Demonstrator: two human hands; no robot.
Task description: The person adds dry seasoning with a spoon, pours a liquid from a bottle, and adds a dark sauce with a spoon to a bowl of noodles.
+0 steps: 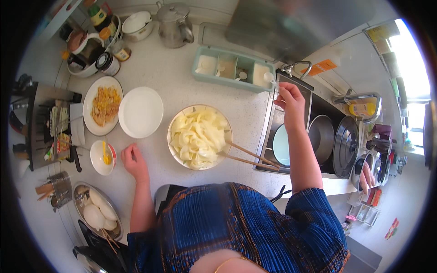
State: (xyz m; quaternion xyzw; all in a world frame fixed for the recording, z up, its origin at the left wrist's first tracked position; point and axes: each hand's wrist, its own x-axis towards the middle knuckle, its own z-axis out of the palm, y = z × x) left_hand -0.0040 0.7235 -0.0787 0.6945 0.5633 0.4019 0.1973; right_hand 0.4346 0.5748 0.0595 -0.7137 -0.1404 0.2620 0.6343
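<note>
Kitchen worktop seen from above, with the noodle bowl (178, 158) as landmark. The bowl stands on the pale speckled counter (175, 77), filled with broad pale-yellow noodles (198, 136); a pair of wooden chopsticks (252, 153) leans over its right rim. Beyond the bowl and to its right lies a light-green compartmented box (234, 83). Above that box's rightmost compartment, the right hand (291, 102) pinches the handle of a small pale spoon (268, 78) between thumb and fingers. Left of the bowl, the left hand (132, 161) has loosely bent fingers; whether their tips meet cannot be told. Farther left of the bowl stand a white dish (141, 112), a plate (86, 109) of yellow-brown food, and a small bowl (96, 159) containing a yellow spoon (106, 157). Directly beyond the noodle bowl, slightly left, a pitcher (173, 27) stands near the wall. To the bowl's right lie the sink's faucet (302, 68), a dark pan (321, 139), a dark lid (346, 145) and, at the far edge, a bright window (416, 63).
</note>
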